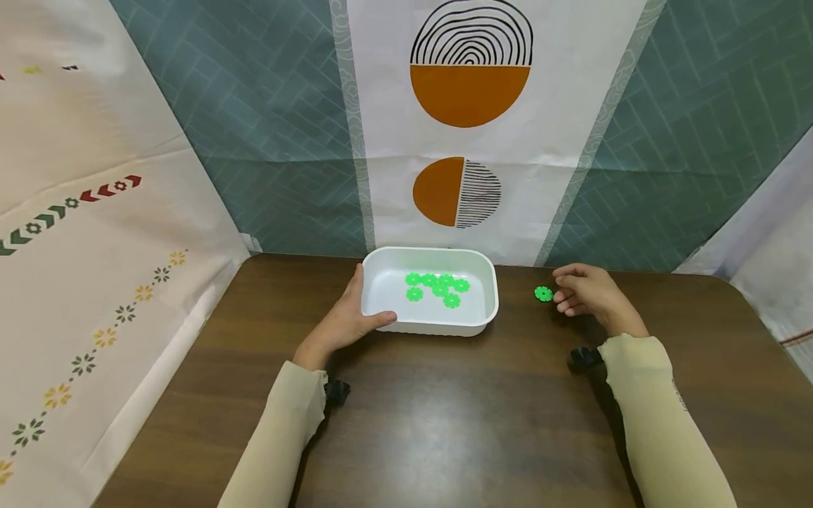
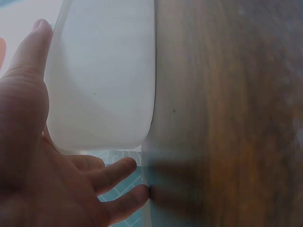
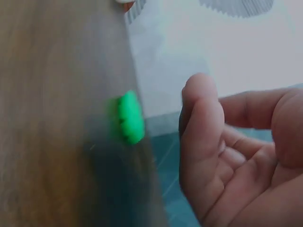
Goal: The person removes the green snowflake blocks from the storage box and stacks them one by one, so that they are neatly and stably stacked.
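A white plastic tub [image 1: 429, 328] stands near the table's far edge. Inside it lie several flat green notched discs [image 1: 452, 300], some overlapping. My left hand [image 1: 346, 317] holds the tub's left end, its thumb along the front rim; in the left wrist view the thumb [image 2: 29, 54] lies along the tub wall [image 2: 104, 71] and other fingers extend past its end. To the right of the tub, one more green disc [image 1: 543, 293] is beside the fingertips of my right hand [image 1: 587, 295]. In the right wrist view that disc [image 3: 130, 118] is apart from the loosely bent fingers.
The brown wooden table [image 1: 438, 409] carries the tub and the single disc. Behind it hangs a patterned cloth [image 1: 394, 141], close to the tub's back. A white embroidered cloth [image 1: 95, 282] runs along the left side. Black straps [image 1: 336, 392] circle the wrists.
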A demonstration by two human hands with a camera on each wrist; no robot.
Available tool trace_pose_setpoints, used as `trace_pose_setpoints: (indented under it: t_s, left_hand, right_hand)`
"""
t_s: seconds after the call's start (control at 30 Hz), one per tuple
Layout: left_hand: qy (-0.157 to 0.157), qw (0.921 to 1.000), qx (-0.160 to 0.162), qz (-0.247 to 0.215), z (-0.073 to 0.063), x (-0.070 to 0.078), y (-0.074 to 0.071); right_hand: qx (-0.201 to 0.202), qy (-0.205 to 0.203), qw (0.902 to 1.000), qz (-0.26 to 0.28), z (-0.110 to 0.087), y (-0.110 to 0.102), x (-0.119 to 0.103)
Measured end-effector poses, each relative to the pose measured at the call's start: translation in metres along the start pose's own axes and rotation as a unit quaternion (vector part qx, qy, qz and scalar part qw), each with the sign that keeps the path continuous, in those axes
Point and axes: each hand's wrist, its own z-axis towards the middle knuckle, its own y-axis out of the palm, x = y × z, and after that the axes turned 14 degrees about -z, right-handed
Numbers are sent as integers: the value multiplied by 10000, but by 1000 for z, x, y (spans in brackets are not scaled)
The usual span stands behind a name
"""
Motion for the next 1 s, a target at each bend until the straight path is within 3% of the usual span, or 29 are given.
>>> trace_pose_setpoints:
  t_s: [0.17,0.37,0.6,1.0]
  left_hand:
    - [1,10000,-50,35,1,-2,1]
    - [-62,10000,8,55,1,-3,0]
    - [-32,10000,28,25,0,-1,-1]
    - [-74,9999,78,-79,1,-3,0]
  right_hand:
    - [11,-562,9984,109,-9,8,-24]
    - [-252,-1259,9917,-32,-7,30,-71]
    - [-497,-1813,9810,-488,12,53,-117]
    - [-311,-2237,9674,-1143,52,97,-156]
